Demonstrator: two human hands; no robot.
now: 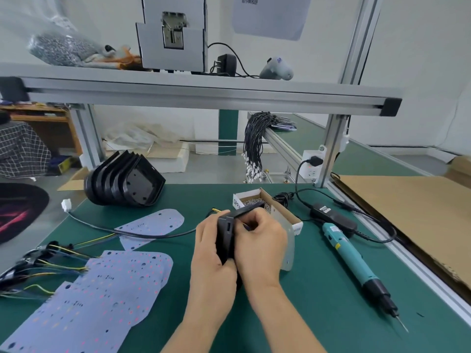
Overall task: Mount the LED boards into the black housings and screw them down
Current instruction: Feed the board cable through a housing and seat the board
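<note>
a black housing [225,235] is gripped upright by the left hand [211,253] and right hand [260,240]; the yellow wire [216,210] may be pinched if seated carelessly.

Walls [420,59]: I see plain white.
Floor [209,164]: grey, I think.
Frame [204,94]: aluminium shelf overhead.
Desk [46,121]: wooden, far left.

Green bench mat [305,289] carries plenty: a nested stack of black housings [125,182] far left, loose LED boards [102,301] near left, a screw box [277,212], and the teal electric screwdriver [356,261] lying right beside its black power adapter [334,215].
</note>
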